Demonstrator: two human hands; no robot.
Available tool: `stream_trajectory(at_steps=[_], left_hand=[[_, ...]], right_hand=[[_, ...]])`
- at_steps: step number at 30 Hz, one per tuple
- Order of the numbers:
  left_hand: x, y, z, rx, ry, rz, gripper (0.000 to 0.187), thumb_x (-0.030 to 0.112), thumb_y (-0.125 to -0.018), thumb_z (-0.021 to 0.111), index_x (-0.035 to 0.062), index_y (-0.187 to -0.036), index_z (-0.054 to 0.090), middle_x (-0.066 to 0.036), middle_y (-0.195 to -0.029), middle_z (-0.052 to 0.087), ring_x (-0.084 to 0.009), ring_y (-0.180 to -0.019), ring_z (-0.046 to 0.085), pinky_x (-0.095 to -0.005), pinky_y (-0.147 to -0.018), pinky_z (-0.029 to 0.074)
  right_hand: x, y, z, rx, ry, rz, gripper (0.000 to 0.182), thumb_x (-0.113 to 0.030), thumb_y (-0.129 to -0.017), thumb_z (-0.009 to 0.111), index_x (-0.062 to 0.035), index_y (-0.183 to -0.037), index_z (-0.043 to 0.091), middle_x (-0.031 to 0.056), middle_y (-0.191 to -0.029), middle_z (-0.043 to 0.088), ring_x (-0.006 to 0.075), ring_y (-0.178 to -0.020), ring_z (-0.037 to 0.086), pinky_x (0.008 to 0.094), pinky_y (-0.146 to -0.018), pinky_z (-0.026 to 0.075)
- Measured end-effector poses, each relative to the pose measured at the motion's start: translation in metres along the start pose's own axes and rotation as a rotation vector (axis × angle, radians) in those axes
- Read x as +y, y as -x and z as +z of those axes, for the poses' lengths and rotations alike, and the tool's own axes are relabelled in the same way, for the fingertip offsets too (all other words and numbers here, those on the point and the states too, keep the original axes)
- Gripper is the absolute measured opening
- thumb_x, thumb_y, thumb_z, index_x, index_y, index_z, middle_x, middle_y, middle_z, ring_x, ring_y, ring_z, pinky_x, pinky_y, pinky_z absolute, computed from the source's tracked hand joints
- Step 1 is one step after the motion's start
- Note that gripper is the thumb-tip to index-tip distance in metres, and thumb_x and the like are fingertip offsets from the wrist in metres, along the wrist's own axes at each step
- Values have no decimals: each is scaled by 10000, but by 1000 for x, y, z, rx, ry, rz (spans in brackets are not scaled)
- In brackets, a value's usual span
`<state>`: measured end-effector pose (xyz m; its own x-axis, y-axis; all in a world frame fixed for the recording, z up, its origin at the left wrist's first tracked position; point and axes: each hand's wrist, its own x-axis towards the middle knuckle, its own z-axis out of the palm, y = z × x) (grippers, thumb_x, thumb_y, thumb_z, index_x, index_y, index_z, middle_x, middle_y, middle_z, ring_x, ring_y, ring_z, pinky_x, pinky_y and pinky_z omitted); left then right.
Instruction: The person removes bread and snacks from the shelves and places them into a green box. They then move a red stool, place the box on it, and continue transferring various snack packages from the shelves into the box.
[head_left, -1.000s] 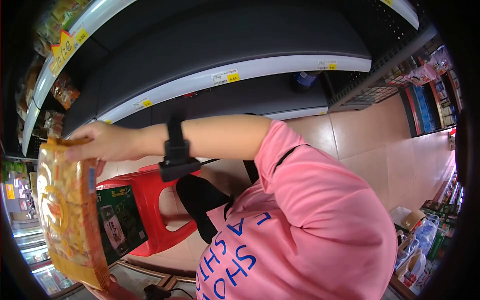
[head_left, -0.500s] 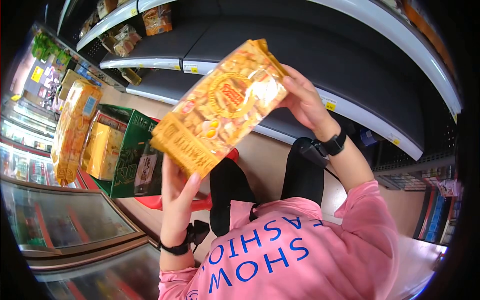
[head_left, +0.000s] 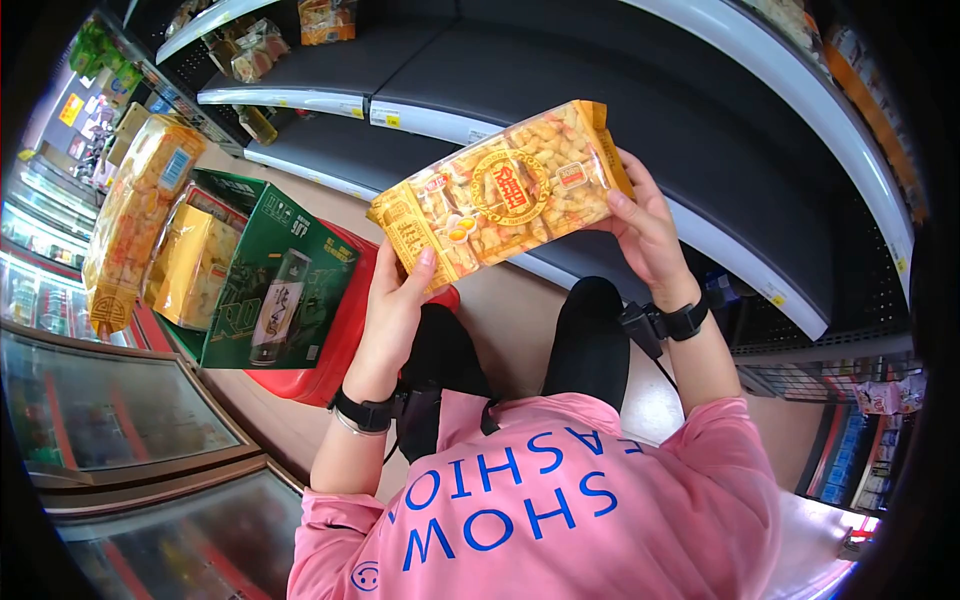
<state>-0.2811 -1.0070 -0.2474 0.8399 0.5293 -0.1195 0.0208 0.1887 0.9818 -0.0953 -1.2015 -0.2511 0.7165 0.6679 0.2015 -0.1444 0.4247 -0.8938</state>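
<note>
Between my two hands is a yellow snack bag (head_left: pixel 510 195) with a clear front, slightly tilted, its printed face towards me. My left hand (head_left: pixel 395 295) grips its lower left end, thumb on the front. At the right end my right hand (head_left: pixel 650 220) has its thumb on the front edge and the fingers behind, partly hidden. Left of my hands a green printed carton (head_left: pixel 285 275) stands with its top open. It holds a similar yellow bag (head_left: pixel 205 260), and another large yellow snack bag (head_left: pixel 145 215) stands upright at its far left side.
Dark shelves (head_left: pixel 560 70) with white price rails run across in front of me. A few packets (head_left: pixel 260 50) sit at the upper left. Under the carton is a red stool or basket (head_left: pixel 300 385). Glass-topped freezers (head_left: pixel 130 430) line the lower left.
The held bag has turned towards level and moved a little to the right. Both hands keep hold of it. The carton shows more of its front, with more red visible beneath.
</note>
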Motion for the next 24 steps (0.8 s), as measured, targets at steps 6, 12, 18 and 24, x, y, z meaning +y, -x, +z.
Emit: stream_trajectory(at_steps=[6, 12, 18, 24], left_hand=[[-10, -14, -5, -65, 53, 89, 429, 157, -932, 460, 51, -1323, 321, -83, -1227, 493, -178, -1102, 516, -326, -880, 460], [-9, -22, -10, -107, 90, 170, 465, 87, -909, 483, 22, -1333, 306, -110, -1240, 484, -187, -1107, 513, -327, -915, 441], [-16, -30, -10, -120, 139, 171, 568, 19, -863, 540, 26, -1365, 274, -76, -1230, 491, -143, -1106, 494, -276, -928, 407], [-26, -33, -8, -141, 142, 111, 610, 10, -859, 545, 22, -1384, 234, -93, -1260, 462, -148, -1131, 470, -268, -940, 395]], right_hand=[[4, 5, -6, 43, 68, 66, 657, -162, -798, 613, 2, -1331, 268, 146, -1246, 436, 215, -1134, 484, 348, -881, 462], [3, 7, -7, 52, 142, 118, 703, -208, -775, 637, 10, -1334, 272, 144, -1265, 435, 201, -1164, 457, 330, -964, 378], [2, 2, -17, -5, 246, 259, 670, -300, -792, 658, 10, -1297, 345, 122, -1197, 502, 186, -1141, 473, 306, -974, 348], [5, 0, -27, 81, 184, 362, 586, -247, -787, 681, 24, -1227, 406, 122, -1144, 539, 175, -1049, 545, 295, -910, 428]])
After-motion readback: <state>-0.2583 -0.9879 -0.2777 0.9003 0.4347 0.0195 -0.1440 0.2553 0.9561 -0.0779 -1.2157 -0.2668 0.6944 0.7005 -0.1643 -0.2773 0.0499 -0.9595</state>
